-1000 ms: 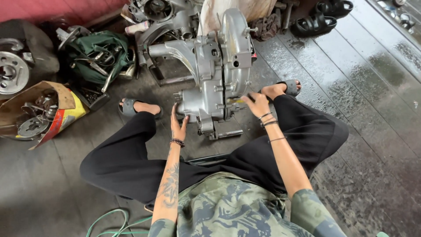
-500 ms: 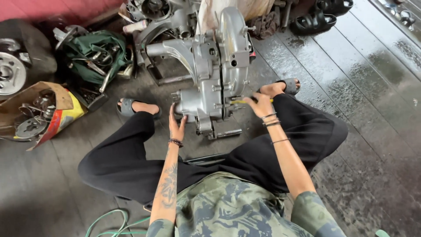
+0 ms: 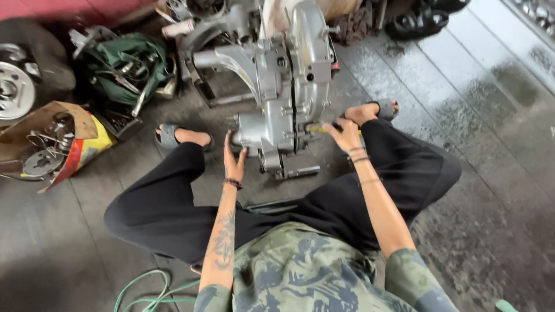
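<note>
A dark, wet floor [image 3: 491, 115] is seen under everything. A big silver engine [image 3: 286, 86] is stood upright on it, between the two spread legs in black trousers [image 3: 173, 202] (a foot in a grey sandal [image 3: 169, 136] is stuck out on the left side).

A green bag [image 3: 118, 75] full of tools is laid to the left of the engine. Nearer the edge, an open cardboard box [image 3: 63, 141] with round metal parts is found, and a metal wheel [image 3: 14, 89] is seen beside it. Black sandals [image 3: 416, 22] are left at the top, well apart from the engine. A green hose [image 3: 144, 292] is curled at the bottom.

The left hand [image 3: 234, 162] is pressed flat against the low left side of the engine, with its grip spread open. The right hand [image 3: 346, 134] is put at the low right side, and its grip is pinched around a small yellow tool [image 3: 318, 129] that is touching the engine.
</note>
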